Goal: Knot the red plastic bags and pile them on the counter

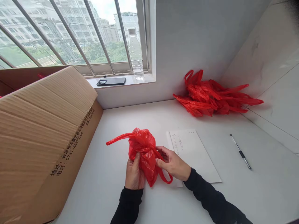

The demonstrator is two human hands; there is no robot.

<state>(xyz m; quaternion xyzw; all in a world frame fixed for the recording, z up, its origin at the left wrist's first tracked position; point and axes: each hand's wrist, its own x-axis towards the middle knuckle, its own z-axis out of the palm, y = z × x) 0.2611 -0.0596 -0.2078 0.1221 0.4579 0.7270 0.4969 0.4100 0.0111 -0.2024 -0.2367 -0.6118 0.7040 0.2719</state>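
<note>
Between my two hands is a crumpled red plastic bag (143,140), bunched at its middle, with one handle strip stretching left and a handle loop hanging at the lower right. My left hand (135,174) grips it from below, thumb pressed on the front. On the right side, my right hand (171,161) pinches the gathered plastic between thumb and fingers. Whether anything is inside the bag cannot be seen. Partly under my right hand and wrist lies a white notepad (201,155) with handwriting near its top.
A large open cardboard box (46,133) fills the left side, with some red showing inside. Several red plastic bags (210,96) are heaped by the back wall. A pen (241,152) lies at right. On the windowsill are a phone (111,81) and a clear bottle (135,54).
</note>
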